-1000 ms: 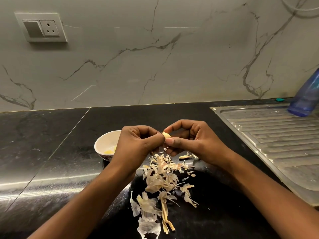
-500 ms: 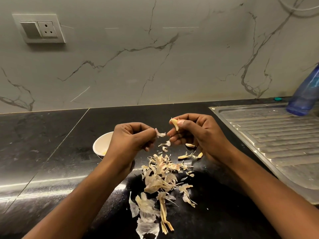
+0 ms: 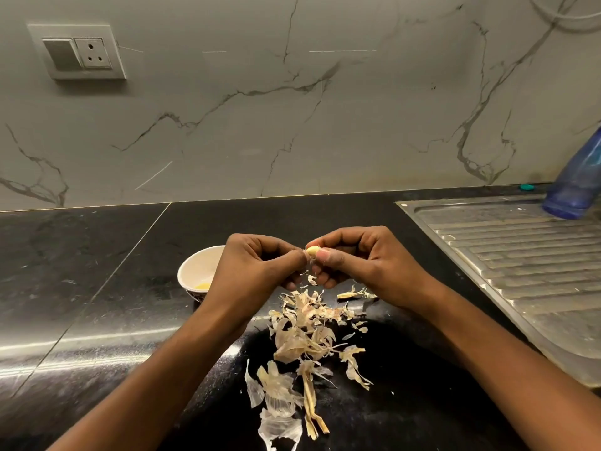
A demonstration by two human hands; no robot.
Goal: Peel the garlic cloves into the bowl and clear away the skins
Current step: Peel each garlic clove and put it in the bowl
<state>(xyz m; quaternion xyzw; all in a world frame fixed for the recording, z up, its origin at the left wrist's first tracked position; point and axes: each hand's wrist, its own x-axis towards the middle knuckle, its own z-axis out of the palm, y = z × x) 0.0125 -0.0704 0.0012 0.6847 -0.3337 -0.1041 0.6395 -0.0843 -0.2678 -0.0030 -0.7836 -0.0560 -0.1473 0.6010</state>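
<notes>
Currently held: clove (image 3: 312,251), pinched in right hand (image 3: 367,265) above skins (image 3: 305,333). Left hand (image 3: 257,271) closed in on its end, thumb picking at it; hands together. Bowl (image 3: 198,271) just behind left hand on counter (image 3: 97,288), something yellowish inside. Risk: slipping from the pinch and dropping among skins; shedding flakes into bowl, given how near it sits. Change from half a second back: hands then apart, left holding a torn flake; now rejoined at clove.
</notes>
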